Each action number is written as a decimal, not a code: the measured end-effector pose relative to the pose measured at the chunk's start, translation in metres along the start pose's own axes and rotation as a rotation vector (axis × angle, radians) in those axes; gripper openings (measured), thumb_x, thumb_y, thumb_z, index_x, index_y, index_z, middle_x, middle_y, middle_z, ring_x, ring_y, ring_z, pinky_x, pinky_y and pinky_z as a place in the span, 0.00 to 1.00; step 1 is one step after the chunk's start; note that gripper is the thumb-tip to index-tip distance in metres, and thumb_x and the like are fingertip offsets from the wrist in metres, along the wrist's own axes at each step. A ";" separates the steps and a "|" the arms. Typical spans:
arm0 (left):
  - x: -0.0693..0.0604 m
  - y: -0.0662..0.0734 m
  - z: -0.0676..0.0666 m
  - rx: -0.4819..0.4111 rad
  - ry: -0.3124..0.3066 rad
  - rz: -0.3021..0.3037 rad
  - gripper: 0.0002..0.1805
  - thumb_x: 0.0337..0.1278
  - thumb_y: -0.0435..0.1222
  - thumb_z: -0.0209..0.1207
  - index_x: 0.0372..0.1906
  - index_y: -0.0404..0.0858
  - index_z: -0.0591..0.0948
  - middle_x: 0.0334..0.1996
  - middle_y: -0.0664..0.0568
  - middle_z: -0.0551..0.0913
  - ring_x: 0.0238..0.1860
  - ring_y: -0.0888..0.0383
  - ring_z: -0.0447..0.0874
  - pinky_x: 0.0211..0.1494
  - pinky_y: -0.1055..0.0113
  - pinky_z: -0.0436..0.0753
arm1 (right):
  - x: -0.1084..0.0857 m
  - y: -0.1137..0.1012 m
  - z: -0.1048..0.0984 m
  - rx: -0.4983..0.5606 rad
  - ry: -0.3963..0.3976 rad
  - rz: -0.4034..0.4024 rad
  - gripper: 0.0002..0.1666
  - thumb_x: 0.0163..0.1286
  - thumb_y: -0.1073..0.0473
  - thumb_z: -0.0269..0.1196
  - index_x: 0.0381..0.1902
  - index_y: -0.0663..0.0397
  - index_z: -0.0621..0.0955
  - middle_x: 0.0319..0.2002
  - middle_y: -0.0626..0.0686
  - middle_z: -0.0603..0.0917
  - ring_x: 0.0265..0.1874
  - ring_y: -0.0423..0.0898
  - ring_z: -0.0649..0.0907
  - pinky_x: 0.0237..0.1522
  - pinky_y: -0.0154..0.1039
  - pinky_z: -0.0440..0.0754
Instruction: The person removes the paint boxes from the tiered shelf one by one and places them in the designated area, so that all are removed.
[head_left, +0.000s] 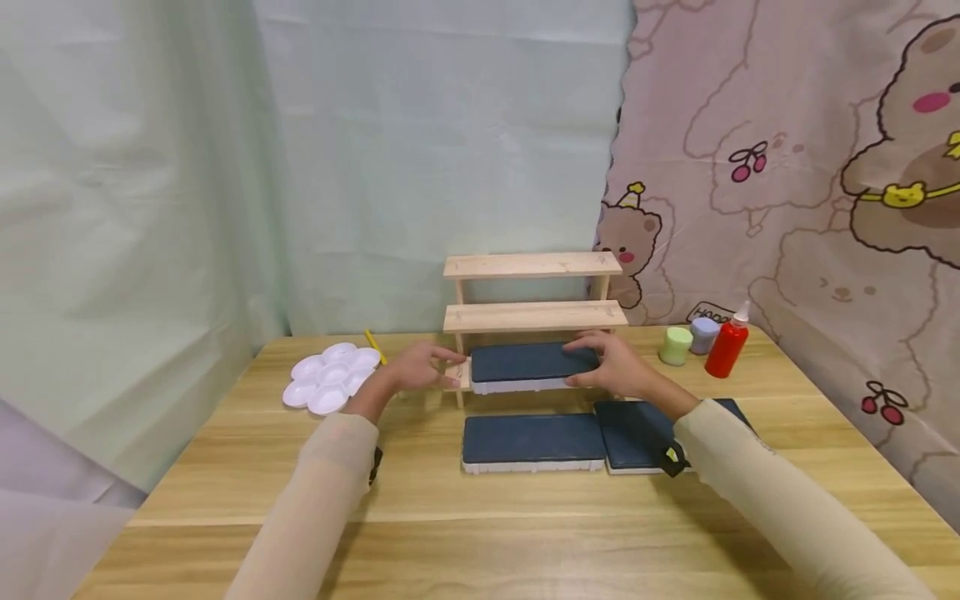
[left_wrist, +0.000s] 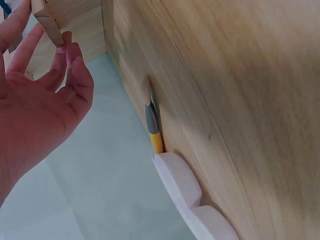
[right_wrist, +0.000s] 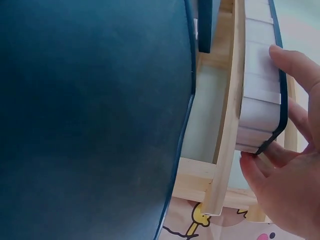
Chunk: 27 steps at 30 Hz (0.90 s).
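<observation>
A wooden three-tier shelf [head_left: 536, 315] stands at the back of the table. On its lowest tier lies a long white box with a dark blue lid [head_left: 525, 363]. My right hand [head_left: 609, 363] grips the box's right end, thumb on the white front side and fingers around the end, as the right wrist view shows. At the left end of the same tier is my left hand [head_left: 427, 367]; in the left wrist view its fingers sit around the board's end [left_wrist: 47, 25]. Index finger and thumb reach close to the box's left edge; whether they touch it is unclear.
Another blue-lidded box [head_left: 532, 439] lies before the shelf, beside a wider dark blue one [head_left: 633, 437] partly under my right arm. Left are a white flower-shaped palette [head_left: 332, 377] and a yellow-handled tool [head_left: 375, 343]. Right stand green [head_left: 677, 345] and purple jars and a red bottle [head_left: 726, 348].
</observation>
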<state>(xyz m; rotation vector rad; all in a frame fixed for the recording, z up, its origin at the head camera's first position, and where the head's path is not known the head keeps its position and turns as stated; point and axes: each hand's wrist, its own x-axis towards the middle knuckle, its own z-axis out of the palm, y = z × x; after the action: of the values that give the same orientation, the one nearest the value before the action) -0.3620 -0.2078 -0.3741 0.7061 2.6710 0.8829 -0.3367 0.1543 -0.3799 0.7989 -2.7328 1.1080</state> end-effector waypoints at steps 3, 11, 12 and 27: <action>0.000 -0.001 0.002 -0.016 0.006 0.010 0.24 0.61 0.38 0.66 0.62 0.39 0.80 0.64 0.42 0.77 0.65 0.41 0.71 0.61 0.49 0.74 | 0.002 0.001 0.000 -0.024 0.002 -0.022 0.32 0.52 0.55 0.79 0.54 0.59 0.84 0.62 0.64 0.77 0.61 0.61 0.75 0.55 0.56 0.76; 0.005 -0.009 0.009 -0.061 0.043 0.008 0.21 0.62 0.41 0.65 0.59 0.41 0.82 0.61 0.45 0.80 0.66 0.40 0.69 0.65 0.45 0.71 | 0.004 -0.001 -0.002 -0.017 -0.014 -0.014 0.30 0.51 0.56 0.79 0.52 0.60 0.85 0.61 0.65 0.77 0.61 0.62 0.75 0.56 0.61 0.76; 0.006 -0.010 0.010 -0.065 0.045 0.004 0.21 0.62 0.41 0.65 0.59 0.41 0.82 0.61 0.45 0.80 0.67 0.41 0.69 0.65 0.46 0.70 | 0.004 -0.001 -0.002 -0.016 -0.015 -0.011 0.30 0.51 0.56 0.79 0.51 0.60 0.85 0.61 0.65 0.77 0.61 0.62 0.74 0.57 0.62 0.75; 0.006 -0.005 0.010 -0.119 0.024 -0.103 0.23 0.60 0.41 0.66 0.61 0.44 0.81 0.64 0.44 0.76 0.70 0.39 0.63 0.69 0.42 0.64 | 0.002 0.004 -0.001 0.024 -0.028 -0.005 0.33 0.48 0.58 0.81 0.53 0.61 0.84 0.62 0.67 0.74 0.61 0.64 0.73 0.56 0.63 0.75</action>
<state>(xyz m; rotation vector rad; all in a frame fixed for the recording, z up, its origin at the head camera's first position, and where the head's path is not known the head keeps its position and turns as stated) -0.3650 -0.2034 -0.3854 0.5300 2.6228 1.0177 -0.3408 0.1562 -0.3813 0.8306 -2.7434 1.1388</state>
